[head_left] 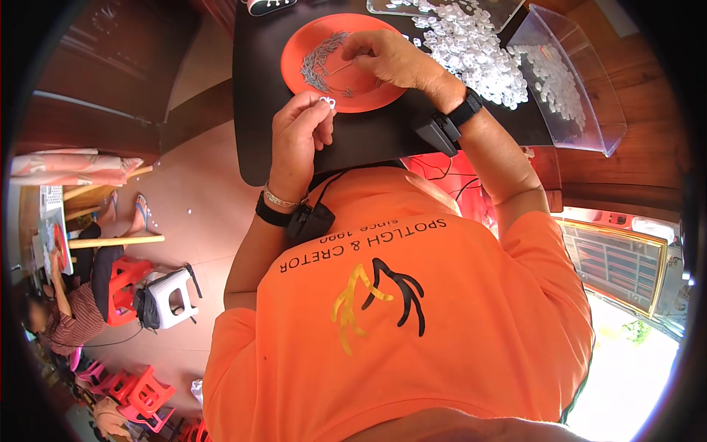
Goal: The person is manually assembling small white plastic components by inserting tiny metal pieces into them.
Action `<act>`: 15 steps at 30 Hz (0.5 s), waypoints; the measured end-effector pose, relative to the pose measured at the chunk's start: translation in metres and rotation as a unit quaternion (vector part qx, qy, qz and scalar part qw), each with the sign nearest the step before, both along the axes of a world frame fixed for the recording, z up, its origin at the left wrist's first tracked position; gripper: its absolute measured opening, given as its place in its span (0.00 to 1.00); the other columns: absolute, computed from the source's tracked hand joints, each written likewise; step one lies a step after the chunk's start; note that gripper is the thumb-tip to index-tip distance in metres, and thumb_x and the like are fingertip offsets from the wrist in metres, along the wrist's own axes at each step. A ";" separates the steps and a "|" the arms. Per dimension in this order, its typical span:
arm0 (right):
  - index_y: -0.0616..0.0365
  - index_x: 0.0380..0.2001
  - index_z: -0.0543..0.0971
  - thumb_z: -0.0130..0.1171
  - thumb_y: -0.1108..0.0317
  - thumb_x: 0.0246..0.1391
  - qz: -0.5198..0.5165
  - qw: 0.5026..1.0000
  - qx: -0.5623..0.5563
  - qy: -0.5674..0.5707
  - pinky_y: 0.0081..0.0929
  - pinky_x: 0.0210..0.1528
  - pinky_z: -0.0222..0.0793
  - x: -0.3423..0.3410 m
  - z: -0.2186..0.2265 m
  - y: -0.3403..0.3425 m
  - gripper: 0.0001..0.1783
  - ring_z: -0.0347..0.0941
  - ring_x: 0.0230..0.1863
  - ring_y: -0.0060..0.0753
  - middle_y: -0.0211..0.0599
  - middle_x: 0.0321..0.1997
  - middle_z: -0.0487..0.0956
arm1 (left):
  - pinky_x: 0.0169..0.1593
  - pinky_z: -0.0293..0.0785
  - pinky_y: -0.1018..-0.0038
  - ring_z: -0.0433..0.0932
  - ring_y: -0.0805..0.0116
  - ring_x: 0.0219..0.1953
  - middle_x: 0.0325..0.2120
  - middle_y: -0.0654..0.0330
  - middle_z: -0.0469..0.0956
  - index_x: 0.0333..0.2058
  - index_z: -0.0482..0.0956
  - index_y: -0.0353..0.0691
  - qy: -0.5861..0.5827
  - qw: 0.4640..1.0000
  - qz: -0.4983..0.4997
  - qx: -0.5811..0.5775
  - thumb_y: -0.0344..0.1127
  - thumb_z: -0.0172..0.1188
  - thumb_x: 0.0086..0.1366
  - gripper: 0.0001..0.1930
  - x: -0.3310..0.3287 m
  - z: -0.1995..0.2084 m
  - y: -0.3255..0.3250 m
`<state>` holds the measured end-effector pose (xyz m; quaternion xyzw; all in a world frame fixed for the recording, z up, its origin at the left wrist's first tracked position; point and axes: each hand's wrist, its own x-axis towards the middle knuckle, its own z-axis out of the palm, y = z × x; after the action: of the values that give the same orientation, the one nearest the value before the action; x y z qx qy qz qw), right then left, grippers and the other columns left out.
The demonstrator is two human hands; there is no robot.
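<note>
My left hand [298, 132] pinches a small white plastic piece with openings in it [328, 102] between thumb and fingertips, just off the near left rim of a round orange-red plate [375, 98]. Many small grey slender pieces [317, 65] lie in a curved heap on the plate's left side, with a few nearer the front. Above the plate's middle, my right hand [394, 62] has its fingers drawn together over the grey pieces. A thin pale rod [340, 68] shows beside its fingertips; whether the fingers hold it I cannot tell.
On the black table [254, 140], a large pile of small clear-white pieces [471, 51] spreads right of the plate. A tilted clear plastic bin [589, 96] holds more. A shoe [269, 6] shows at the far edge. At left, another person sits near red and white stools [173, 298].
</note>
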<state>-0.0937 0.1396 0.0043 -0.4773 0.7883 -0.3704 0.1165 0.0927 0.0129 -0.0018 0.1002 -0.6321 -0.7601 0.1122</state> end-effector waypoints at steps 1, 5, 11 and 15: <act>0.62 0.37 0.77 0.53 0.71 0.50 0.000 1.000 -0.001 -0.001 0.28 0.39 0.71 0.002 0.002 0.000 0.11 0.76 0.34 0.33 0.39 0.32 0.80 | 0.23 0.58 0.83 0.65 0.80 0.19 0.18 0.66 0.69 0.27 0.71 0.37 0.003 1.000 -0.004 0.005 0.33 0.46 0.64 0.09 0.001 -0.001 0.000; 0.61 0.36 0.78 0.55 0.70 0.49 0.020 0.994 0.072 0.075 0.29 0.39 0.70 0.010 0.010 0.002 0.10 0.76 0.35 0.36 0.40 0.33 0.79 | 0.23 0.57 0.83 0.65 0.79 0.19 0.18 0.66 0.68 0.27 0.71 0.37 0.001 1.000 0.001 0.009 0.33 0.46 0.64 0.09 0.000 -0.002 0.000; 0.59 0.34 0.78 0.56 0.70 0.46 0.044 0.979 0.109 0.164 0.32 0.38 0.70 0.007 0.016 0.011 0.10 0.75 0.35 0.42 0.40 0.32 0.78 | 0.22 0.57 0.85 0.65 0.82 0.18 0.17 0.68 0.70 0.26 0.74 0.37 0.005 0.999 0.018 0.029 0.34 0.49 0.62 0.09 0.002 -0.003 -0.002; 0.58 0.32 0.78 0.55 0.71 0.44 0.157 0.953 0.148 0.213 0.35 0.37 0.70 0.014 0.029 0.015 0.09 0.73 0.36 0.43 0.38 0.29 0.76 | 0.22 0.57 0.84 0.65 0.82 0.18 0.17 0.68 0.70 0.26 0.74 0.37 -0.003 0.999 0.026 0.027 0.34 0.50 0.61 0.09 0.004 -0.002 -0.003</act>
<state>-0.0794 0.1549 0.0332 -0.6398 0.7562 -0.1166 0.0721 0.0963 0.0101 -0.0036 0.1217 -0.6090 -0.7734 0.1274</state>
